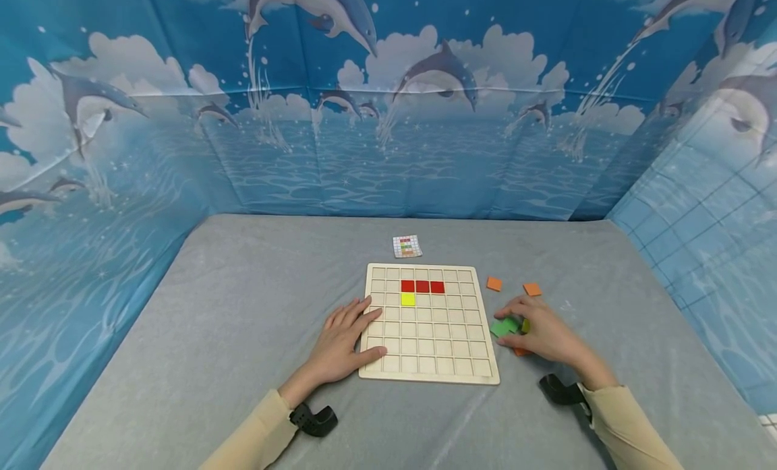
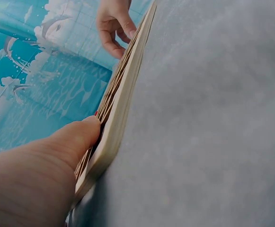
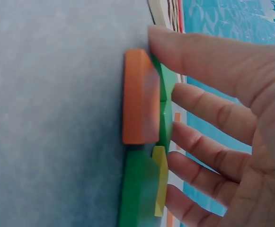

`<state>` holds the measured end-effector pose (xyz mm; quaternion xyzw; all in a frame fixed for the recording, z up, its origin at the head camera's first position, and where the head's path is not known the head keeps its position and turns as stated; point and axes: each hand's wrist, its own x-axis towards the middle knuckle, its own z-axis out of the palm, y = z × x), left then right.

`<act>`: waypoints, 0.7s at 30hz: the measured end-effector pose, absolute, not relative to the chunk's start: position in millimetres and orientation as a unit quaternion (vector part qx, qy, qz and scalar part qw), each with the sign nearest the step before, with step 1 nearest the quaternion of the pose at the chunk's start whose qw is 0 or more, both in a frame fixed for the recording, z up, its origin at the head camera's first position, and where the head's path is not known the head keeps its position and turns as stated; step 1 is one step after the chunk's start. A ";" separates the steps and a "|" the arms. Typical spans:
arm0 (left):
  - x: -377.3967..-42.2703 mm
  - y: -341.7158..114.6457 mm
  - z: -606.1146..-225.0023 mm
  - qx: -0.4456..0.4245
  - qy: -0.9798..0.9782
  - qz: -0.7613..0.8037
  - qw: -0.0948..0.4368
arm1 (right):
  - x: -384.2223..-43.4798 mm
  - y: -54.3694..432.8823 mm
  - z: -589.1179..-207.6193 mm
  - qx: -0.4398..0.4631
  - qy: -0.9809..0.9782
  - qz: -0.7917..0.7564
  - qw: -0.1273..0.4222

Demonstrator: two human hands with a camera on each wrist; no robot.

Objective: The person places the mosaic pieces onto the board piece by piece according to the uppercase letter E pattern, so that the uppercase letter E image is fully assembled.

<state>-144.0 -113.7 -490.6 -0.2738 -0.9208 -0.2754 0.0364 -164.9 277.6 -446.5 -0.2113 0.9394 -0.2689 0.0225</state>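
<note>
My left hand rests with spread fingers on the left edge of a wooden grid board; in the left wrist view its thumb lies over the board's rim. Three red tiles sit in a row on the grid, with a yellow tile under the leftmost. Right of the board, my right hand reaches over a small pile of green tiles, fingers loosely bent and apart. The right wrist view shows fingertips right at the green tiles and a yellow tile, beside an orange tile.
Two loose orange tiles, one nearer the board and one farther right, lie beyond the right hand. A small printed card with a coloured grid lies behind the board. Grey cloth covers the table; dolphin-print curtains enclose it.
</note>
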 end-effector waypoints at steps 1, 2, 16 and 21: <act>-144.0 -113.9 -490.6 -0.273 -0.921 -0.274 0.036 | -165.5 276.9 -446.6 -0.209 0.940 -0.269 0.022; -144.0 -114.1 -490.5 -0.274 -0.921 -0.274 0.037 | -166.1 276.3 -446.7 -0.205 0.941 -0.270 0.021; -145.3 -113.8 -493.3 -0.279 -0.919 -0.276 0.047 | -169.0 271.5 -451.2 -0.196 0.942 -0.273 -0.010; -145.8 -114.1 -493.8 -0.277 -0.920 -0.274 0.046 | -170.6 268.6 -453.1 -0.200 0.935 -0.291 -0.019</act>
